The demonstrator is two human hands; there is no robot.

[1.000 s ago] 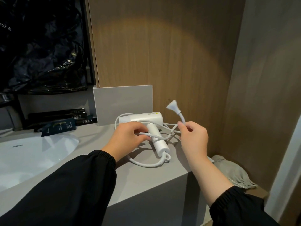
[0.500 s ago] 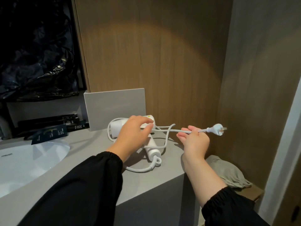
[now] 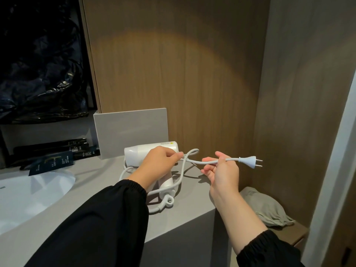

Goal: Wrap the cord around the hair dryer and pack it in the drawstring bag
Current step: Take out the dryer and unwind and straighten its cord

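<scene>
Gripping the cord [image 3: 203, 162], both hands: left hand [image 3: 156, 162] over the hair dryer [image 3: 138, 154], right hand [image 3: 223, 172] near the plug [image 3: 248, 161].

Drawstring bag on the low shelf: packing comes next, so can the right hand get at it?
Probably yes: the drawstring bag lies uncovered below the right hand, nothing between them, though that hand grips the cord near the plug.
</scene>
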